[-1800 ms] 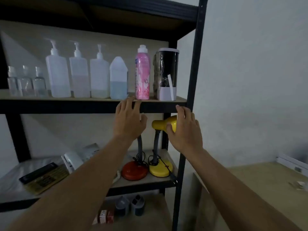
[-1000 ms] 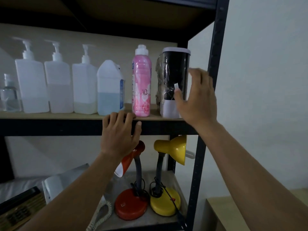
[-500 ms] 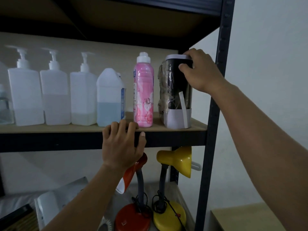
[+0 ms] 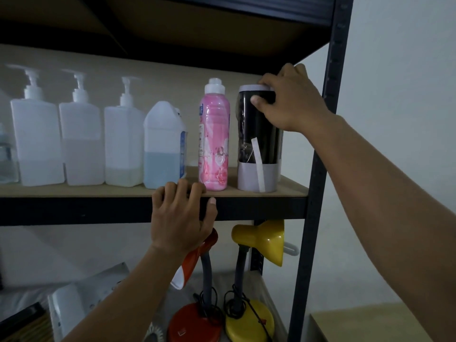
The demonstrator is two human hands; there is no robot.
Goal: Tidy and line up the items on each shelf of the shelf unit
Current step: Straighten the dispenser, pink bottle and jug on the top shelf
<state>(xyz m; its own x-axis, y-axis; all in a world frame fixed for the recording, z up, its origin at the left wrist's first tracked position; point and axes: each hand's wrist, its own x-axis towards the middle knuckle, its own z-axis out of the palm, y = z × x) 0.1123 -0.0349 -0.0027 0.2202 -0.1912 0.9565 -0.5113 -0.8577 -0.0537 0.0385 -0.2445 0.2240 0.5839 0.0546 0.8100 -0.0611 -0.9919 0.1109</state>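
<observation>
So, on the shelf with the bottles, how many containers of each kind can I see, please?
White pump bottles: 3
White jug, blue liquid: 1
Pink bottle: 1
Black canister: 1
Small clear bottle, cut off at the edge: 1
Total: 7

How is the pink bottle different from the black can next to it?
The pink bottle is slim with a narrow white cap, while the black can is wider with a flat pale lid. The pink bottle has a flowery pink wrap; the black can is dark with a pale band at its base. Nobody touches the pink bottle, but the right hand grips the black can's top. Both stand upright on the same shelf.
</observation>
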